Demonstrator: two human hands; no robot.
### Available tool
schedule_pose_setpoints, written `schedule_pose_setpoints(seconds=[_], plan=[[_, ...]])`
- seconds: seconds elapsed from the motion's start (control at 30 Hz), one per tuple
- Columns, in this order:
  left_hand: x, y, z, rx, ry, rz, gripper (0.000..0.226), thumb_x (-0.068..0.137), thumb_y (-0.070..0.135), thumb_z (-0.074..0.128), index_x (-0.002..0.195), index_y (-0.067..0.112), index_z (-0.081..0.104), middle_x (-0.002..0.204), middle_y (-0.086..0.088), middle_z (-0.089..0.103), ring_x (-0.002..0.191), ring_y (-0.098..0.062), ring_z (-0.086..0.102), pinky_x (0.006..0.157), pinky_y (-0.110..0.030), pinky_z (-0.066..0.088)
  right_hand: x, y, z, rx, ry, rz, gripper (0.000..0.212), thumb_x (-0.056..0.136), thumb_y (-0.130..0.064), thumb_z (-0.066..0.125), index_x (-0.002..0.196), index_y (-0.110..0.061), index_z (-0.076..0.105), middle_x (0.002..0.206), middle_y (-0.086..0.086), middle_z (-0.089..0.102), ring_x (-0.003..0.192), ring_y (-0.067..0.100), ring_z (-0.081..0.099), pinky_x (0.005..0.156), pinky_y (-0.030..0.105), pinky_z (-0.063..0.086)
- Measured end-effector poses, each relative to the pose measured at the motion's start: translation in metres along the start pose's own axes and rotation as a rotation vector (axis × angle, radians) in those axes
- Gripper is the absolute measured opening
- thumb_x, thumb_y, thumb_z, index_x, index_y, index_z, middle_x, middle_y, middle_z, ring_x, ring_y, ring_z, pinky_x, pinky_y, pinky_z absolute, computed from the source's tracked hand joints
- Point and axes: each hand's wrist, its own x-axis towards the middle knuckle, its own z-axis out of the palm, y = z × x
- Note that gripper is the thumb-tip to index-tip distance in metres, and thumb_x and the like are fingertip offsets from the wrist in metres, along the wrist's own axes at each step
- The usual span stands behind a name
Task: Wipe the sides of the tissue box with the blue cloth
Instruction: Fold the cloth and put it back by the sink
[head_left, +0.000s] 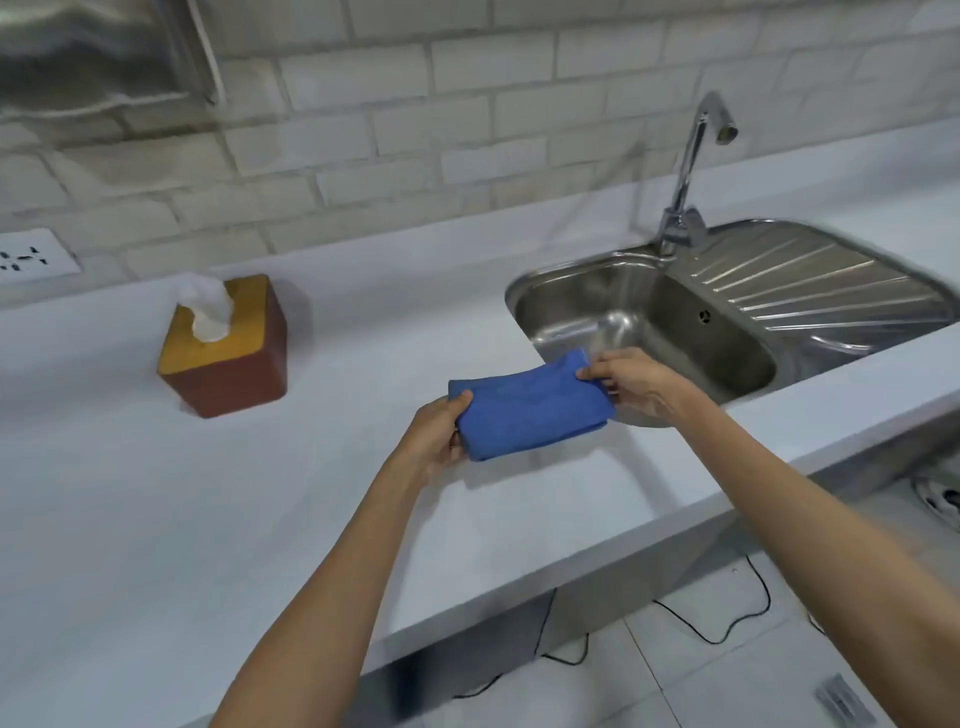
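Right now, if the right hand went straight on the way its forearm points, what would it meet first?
Probably only the blue cloth that the right hand holds; beyond it lies bare counter, the tissue box farther left. Depth is unclear.

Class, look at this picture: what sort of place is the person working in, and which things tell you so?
Most likely a kitchen or pantry counter. A stainless steel sink with a ridged draining board is set into a white worktop, a chrome tap stands behind it, and the wall is tiled like brick.

A folded blue cloth (527, 405) is held above the surface. The brown tissue box (228, 347), tissue sticking up, stands upright far left.
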Motion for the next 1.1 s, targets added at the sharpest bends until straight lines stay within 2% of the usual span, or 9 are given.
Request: schedule_pose_setpoints(seconds=[0.07, 0.23, 0.37, 0.53, 0.67, 0.73, 0.83, 0.93, 1.1], plan=[[0.001, -0.015, 0.034, 0.024, -0.049, -0.006, 0.02, 0.097, 0.027, 0.049, 0.111, 0.015, 0.058, 0.093, 0.003, 0.068, 0.078, -0.011, 0.065, 0.065, -0.025, 0.056, -0.007, 0.014, -0.033, 0.024, 0.058, 0.058, 0.004, 0.086, -0.001, 0.059, 0.084, -0.002, 0.063, 0.081, 0.01, 0.061, 0.067, 0.018, 0.058, 0.047, 0.022, 0.051], [0.002, -0.056, 0.108, 0.101, -0.116, -0.026, 0.021, 0.098, 0.023, 0.047, 0.113, 0.012, 0.055, 0.105, -0.007, 0.063, 0.073, -0.011, 0.064, 0.061, -0.025, 0.057, -0.018, 0.054, -0.099, -0.084, 0.27, 0.072, 0.029, 0.082, 0.003, 0.059, 0.111, 0.001, 0.064, 0.091, 0.008, 0.058, 0.088, 0.023, 0.051, 0.068, 0.029, 0.043], [0.004, -0.078, 0.149, 0.173, -0.061, -0.016, 0.016, 0.097, 0.019, 0.048, 0.082, 0.016, 0.052, 0.098, -0.009, 0.06, 0.065, -0.012, 0.058, 0.044, -0.02, 0.055, -0.019, 0.084, -0.127, -0.198, 0.424, 0.019, 0.037, 0.081, 0.002, 0.062, 0.117, -0.002, 0.058, 0.1, 0.009, 0.055, 0.093, 0.021, 0.048, 0.063, 0.023, 0.04], [0.012, -0.09, 0.164, 0.359, 0.098, 0.035, 0.014, 0.093, 0.019, 0.054, 0.081, 0.011, 0.052, 0.094, -0.012, 0.06, 0.07, -0.023, 0.058, 0.064, -0.035, 0.056, -0.012, 0.101, -0.133, -0.279, 0.516, -0.024, 0.026, 0.078, 0.004, 0.061, 0.1, -0.008, 0.06, 0.092, 0.012, 0.06, 0.085, 0.023, 0.052, 0.062, 0.025, 0.039], [0.01, -0.094, 0.162, 0.555, 0.204, 0.127, 0.022, 0.09, 0.017, 0.056, 0.07, 0.016, 0.048, 0.087, -0.01, 0.064, 0.06, -0.022, 0.06, 0.056, -0.026, 0.051, -0.008, 0.11, -0.13, -0.434, 0.505, -0.062, 0.023, 0.08, 0.008, 0.054, 0.089, -0.008, 0.068, 0.102, 0.018, 0.069, 0.086, 0.025, 0.058, 0.075, 0.025, 0.04], [0.006, -0.096, 0.162, 0.658, 0.211, 0.158, 0.007, 0.089, 0.017, 0.057, 0.086, 0.012, 0.053, 0.098, -0.014, 0.068, 0.077, -0.03, 0.067, 0.067, -0.028, 0.048, -0.008, 0.115, -0.13, -0.533, 0.488, -0.072, 0.03, 0.081, 0.008, 0.05, 0.099, -0.005, 0.07, 0.103, 0.019, 0.067, 0.09, 0.029, 0.059, 0.073, 0.024, 0.041], [0.001, -0.102, 0.16, 0.839, 0.216, 0.305, 0.038, 0.089, 0.015, 0.057, 0.124, 0.009, 0.043, 0.121, -0.014, 0.054, 0.102, -0.033, 0.059, 0.079, -0.034, 0.045, -0.01, 0.119, -0.129, -0.729, 0.463, -0.094, 0.033, 0.085, -0.001, 0.052, 0.111, -0.011, 0.069, 0.107, 0.023, 0.057, 0.098, 0.036, 0.055, 0.074, 0.029, 0.044], [-0.004, -0.106, 0.159, 1.026, 0.194, 0.566, 0.036, 0.09, 0.014, 0.055, 0.125, 0.011, 0.047, 0.125, -0.013, 0.044, 0.107, -0.031, 0.053, 0.084, -0.04, 0.051, -0.014, 0.118, -0.124, -0.921, 0.483, -0.081, 0.033, 0.089, -0.012, 0.051, 0.119, -0.019, 0.064, 0.122, 0.023, 0.047, 0.116, 0.038, 0.044, 0.09, 0.039, 0.042], [-0.003, -0.115, 0.149, 1.49, -0.006, 0.744, 0.046, 0.094, 0.035, 0.045, 0.134, 0.013, 0.046, 0.14, -0.009, 0.042, 0.126, -0.027, 0.038, 0.099, -0.039, 0.038, -0.02, 0.104, -0.105, -1.058, 0.525, -0.123, 0.035, 0.088, -0.017, 0.052, 0.122, -0.017, 0.059, 0.121, 0.019, 0.045, 0.113, 0.038, 0.044, 0.09, 0.041, 0.04]])
